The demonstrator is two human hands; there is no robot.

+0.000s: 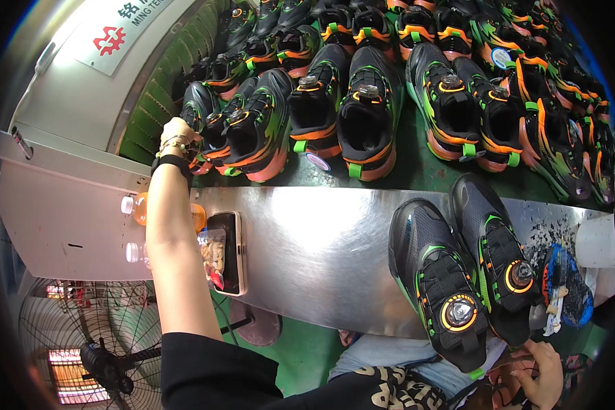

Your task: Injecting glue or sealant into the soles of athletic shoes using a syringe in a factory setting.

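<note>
Two black sneakers (436, 273) with green and orange trim and dial closures stand side by side on the metal table edge, heels toward me. My right hand (543, 376) is at the heel of the right sneaker (495, 239), fingers curled in a pinch; what lies between them is too small to make out. Stretched far forward, my left hand (176, 133) is closed at the leftmost sneaker (199, 102) on the green conveyor (389, 174). Its fingertips are partly hidden behind the knuckles. More sneakers of this kind (369, 109) stand in rows there.
Under my left forearm are an orange drink bottle (141, 208) and a clear-capped bottle (135, 253). Beside them lies a phone (236, 256) with a snack packet (214, 258). A wire fan (102, 362) stands lower left. White roll (594, 240) and blue-black pad (579, 301) sit at right.
</note>
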